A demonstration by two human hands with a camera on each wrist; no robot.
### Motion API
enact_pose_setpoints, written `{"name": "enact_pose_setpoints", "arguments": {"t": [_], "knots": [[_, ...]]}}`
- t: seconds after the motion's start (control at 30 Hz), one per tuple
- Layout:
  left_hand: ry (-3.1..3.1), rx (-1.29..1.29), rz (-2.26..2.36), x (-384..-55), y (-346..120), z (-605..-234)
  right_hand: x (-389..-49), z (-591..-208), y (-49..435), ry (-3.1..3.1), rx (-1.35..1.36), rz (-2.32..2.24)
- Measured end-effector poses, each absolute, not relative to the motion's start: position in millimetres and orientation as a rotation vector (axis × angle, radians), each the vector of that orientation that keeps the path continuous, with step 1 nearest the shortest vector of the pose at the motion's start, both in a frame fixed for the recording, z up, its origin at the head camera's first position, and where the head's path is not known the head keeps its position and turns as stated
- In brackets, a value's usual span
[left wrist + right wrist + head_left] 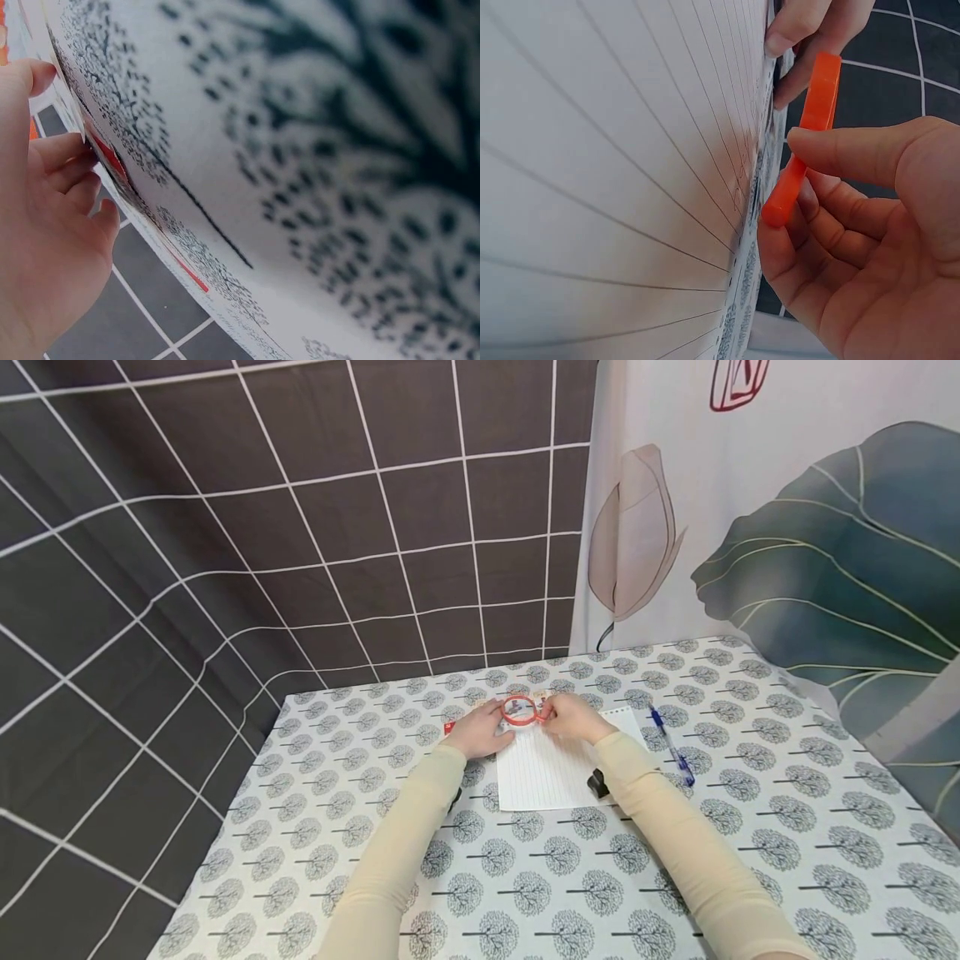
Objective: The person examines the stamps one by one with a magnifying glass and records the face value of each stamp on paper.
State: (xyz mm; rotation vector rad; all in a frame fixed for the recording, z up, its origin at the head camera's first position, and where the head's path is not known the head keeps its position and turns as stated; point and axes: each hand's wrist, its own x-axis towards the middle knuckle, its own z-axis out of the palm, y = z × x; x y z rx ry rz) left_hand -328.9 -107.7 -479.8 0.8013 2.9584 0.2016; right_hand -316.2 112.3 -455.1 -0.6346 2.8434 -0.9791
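My right hand pinches the short handle of an orange-red magnifying glass between thumb and fingers. Its round lens sits above the top edge of a lined notebook sheet, tilted, with small printed figures visible through and around it. My left hand rests at the sheet's upper left, fingers spread forward beside the lens ring. Under that hand lies a flat item with a red edge, mostly covered. In the left wrist view, the left fingertips touch this thin flat item.
A blue pen lies right of the sheet. Tree-patterned cloth covers the table. A dark gridded curtain hangs at the back and left, and a leaf-printed curtain at the right. Dark wrist straps show beneath both sleeves.
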Motion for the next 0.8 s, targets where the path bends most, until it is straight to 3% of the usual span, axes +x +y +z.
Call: {"name": "enact_pose_setpoints", "arguments": {"t": [0.57,0.8], "knots": [[2.952,0.791,0.216,-328.0,-107.6,-478.6,-314.9,-452.3,116.4,2.818,-0.632,-1.033],[2.937,0.794,0.149,-327.6,-108.4,-478.6,-313.9,-441.3,139.4,2.855,-0.572,-1.063]]}}
